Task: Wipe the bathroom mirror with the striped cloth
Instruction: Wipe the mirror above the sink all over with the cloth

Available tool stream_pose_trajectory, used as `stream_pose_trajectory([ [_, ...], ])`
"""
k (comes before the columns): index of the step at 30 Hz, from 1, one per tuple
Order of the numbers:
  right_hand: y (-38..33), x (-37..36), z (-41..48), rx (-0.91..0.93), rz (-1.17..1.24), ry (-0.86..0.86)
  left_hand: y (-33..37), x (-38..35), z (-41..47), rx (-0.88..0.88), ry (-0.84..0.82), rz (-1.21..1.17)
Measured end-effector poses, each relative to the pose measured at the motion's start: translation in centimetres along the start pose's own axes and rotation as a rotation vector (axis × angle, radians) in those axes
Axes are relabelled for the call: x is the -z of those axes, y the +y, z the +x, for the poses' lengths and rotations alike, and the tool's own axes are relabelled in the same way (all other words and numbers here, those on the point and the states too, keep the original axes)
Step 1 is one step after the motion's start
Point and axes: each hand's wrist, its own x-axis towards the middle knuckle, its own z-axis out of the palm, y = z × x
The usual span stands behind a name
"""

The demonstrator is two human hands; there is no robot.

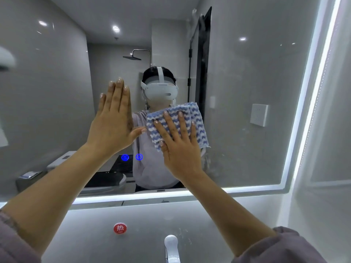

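Observation:
The bathroom mirror [247,88] fills most of the view, edged with a bright light strip. My right hand [178,147] lies flat, fingers spread, pressing a blue and white striped cloth [197,120] against the glass near the middle. My left hand [114,120] is raised to the left of the cloth, fingers straight and together, thumb pointing toward the cloth; it holds nothing. Whether its palm touches the glass is unclear. Faint smears show on the mirror to the right of the cloth.
Two blue lit touch icons [132,157] glow on the mirror below my left hand. A white tap [171,247] and a red hot-water sticker [120,228] sit on the wall below the mirror. A tiled side wall [326,168] stands close on the right.

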Motion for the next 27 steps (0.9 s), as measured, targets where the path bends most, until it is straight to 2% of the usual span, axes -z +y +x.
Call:
stream_pose_trajectory([
  [6,5.2,-0.6,-5.9,-0.063,-0.044,-0.002,-0.1,-0.2,-0.1,-0.004,0.011,0.032],
  [10,8.0,0.2,-6.6,-0.247,-0.001,-0.023,-0.2,-0.4,0.0,-0.007,0.013,0.032],
  [14,6.3,0.2,-5.4,-0.416,0.086,0.018,-0.2,-0.4,0.0,-0.01,0.016,0.03],
  [21,0.2,-0.2,-1.2,-0.324,0.123,0.034,-0.2,-0.2,0.0,-0.013,0.01,0.029],
  [24,-3.3,-0.9,-2.1,-0.238,0.171,-0.019,-0.1,-0.1,0.0,-0.014,0.007,0.02],
  [27,-5.3,-2.1,-4.0,-0.26,0.203,-0.028,-0.3,-0.3,0.0,-0.021,0.022,0.038],
])
